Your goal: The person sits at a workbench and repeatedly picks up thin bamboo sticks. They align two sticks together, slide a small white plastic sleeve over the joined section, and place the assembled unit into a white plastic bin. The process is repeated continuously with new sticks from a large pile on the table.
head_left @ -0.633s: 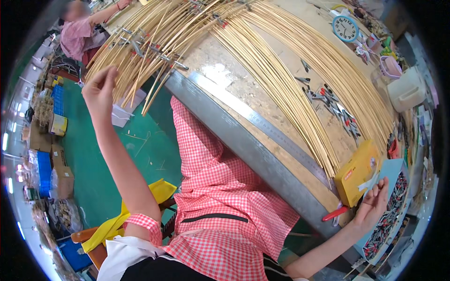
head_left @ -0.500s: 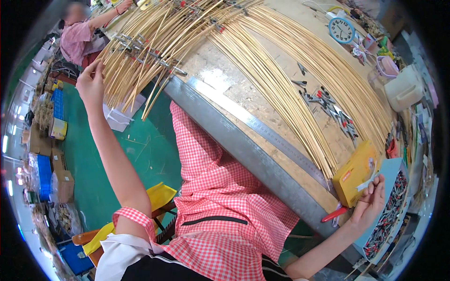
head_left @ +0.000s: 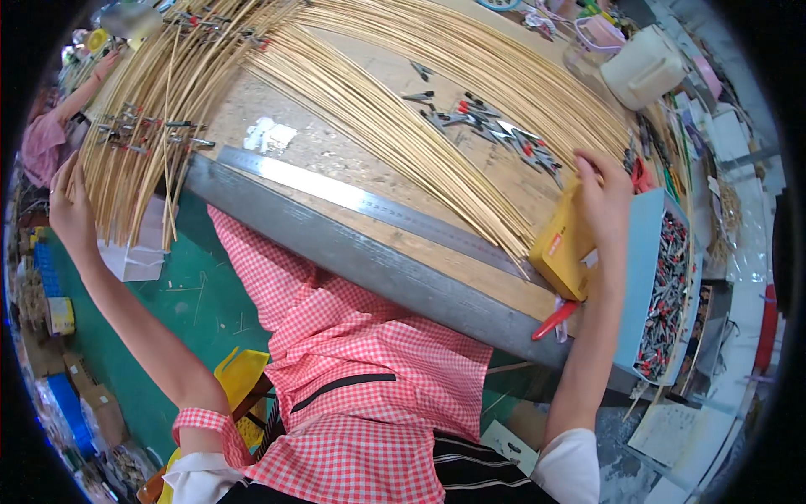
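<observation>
My left hand (head_left: 71, 202) is raised at the left, its fingers stretched up and slightly apart beside a fan of thin pale bamboo-like sticks (head_left: 151, 189). Small metal clips (head_left: 138, 126) grip these sticks in rows. No object shows in that hand. My right hand (head_left: 603, 193) hovers over the right end of the workbench (head_left: 336, 244), fingers loosely bent and apart, holding nothing I can see. Below it stands a yellow box (head_left: 558, 244), partly covered by the hand and wrist. Loose clips with red and black tips (head_left: 504, 130) lie just left of that hand.
A long steel ruler (head_left: 353, 197) lies along the bench's near edge, beside a sheaf of loose sticks (head_left: 403, 151). A red-handled tool (head_left: 554, 321) rests at the corner. Right of my forearm is a light-blue box (head_left: 642, 277) of clips. A white jug (head_left: 645, 67) stands behind.
The view has swung to the right. My right hand has moved up and forward from beside the yellow box to above it. My left hand's fingers have straightened from a pinch.
</observation>
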Demonstrator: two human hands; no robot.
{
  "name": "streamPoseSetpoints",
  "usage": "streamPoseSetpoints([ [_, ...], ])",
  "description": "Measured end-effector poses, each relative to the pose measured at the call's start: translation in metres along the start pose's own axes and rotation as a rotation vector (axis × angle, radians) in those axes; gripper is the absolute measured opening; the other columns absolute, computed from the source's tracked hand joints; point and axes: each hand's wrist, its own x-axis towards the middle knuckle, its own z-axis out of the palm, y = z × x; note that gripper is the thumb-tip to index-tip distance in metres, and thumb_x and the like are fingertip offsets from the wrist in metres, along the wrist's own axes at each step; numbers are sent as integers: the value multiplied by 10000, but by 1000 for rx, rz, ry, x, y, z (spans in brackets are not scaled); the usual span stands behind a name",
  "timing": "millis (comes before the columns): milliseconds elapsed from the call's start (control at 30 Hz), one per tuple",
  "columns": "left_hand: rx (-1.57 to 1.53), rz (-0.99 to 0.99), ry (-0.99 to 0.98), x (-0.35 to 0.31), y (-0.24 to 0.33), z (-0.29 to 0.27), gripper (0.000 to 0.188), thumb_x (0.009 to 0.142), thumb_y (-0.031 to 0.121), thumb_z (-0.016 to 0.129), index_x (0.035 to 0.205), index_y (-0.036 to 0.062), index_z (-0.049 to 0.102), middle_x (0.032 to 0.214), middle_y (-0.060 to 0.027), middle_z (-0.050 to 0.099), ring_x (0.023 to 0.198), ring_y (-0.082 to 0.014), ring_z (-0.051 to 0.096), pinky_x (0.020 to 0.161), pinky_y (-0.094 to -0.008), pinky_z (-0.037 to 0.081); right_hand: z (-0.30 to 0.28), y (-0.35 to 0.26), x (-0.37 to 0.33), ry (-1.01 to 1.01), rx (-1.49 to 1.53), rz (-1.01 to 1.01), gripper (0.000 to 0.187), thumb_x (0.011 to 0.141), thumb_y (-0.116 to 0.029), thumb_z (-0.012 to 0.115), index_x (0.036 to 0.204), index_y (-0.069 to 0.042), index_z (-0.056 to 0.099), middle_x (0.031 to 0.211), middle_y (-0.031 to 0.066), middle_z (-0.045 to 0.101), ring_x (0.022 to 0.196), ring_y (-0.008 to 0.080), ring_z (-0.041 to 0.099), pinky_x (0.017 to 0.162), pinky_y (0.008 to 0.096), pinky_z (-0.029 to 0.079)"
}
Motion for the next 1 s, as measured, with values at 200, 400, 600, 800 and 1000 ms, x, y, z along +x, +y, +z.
streamPoseSetpoints([
  [200, -321, 19, -82, -39, 121, -27, 216, 936, 78, 560, 1116, 20, 665, 1094, -90, 658, 1049, -195, 605, 918, -305, 447, 38, 41, 54, -200, -625, -209, 104, 790, -29, 587, 847, 54, 615, 899, 250, 615, 907, 403, 597, 766, 476, 479],
  [400, -419, -60, -294, -91, 158, -2, 313, 875, 50, 620, 1182, -3, 598, 1161, -141, 599, 1104, -255, 566, 957, -335, 424, 46, 54, 56, -130, -616, -291, 66, 760, 20, 531, 803, 42, 577, 839, 252, 592, 850, 425, 578, 732, 496, 461],
  [600, -246, -209, -332, -125, 130, 37, 542, 788, -28, 642, 1298, 34, 472, 1186, -171, 522, 1061, -332, 556, 897, -375, 453, 39, 62, 54, -182, -562, -259, 39, 804, -17, 516, 825, 13, 531, 860, 220, 572, 847, 401, 549, 709, 485, 424],
  [800, -338, -373, -267, -120, 99, 20, 462, 796, -105, 572, 1230, 54, 562, 1080, -146, 628, 994, -285, 614, 850, -355, 478, 41, 57, 52, -121, -554, -233, 63, 840, -50, 561, 862, 6, 540, 838, 217, 595, 820, 408, 568, 710, 477, 431],
  [1000, 55, -170, -186, -81, 41, -19, 381, 812, -36, 591, 1167, 89, 648, 1098, -123, 626, 1025, -309, 586, 889, -367, 455, 38, 56, 57, -89, -501, -187, 63, 849, -32, 571, 885, 19, 559, 866, 220, 613, 841, 401, 584, 729, 464, 443],
])
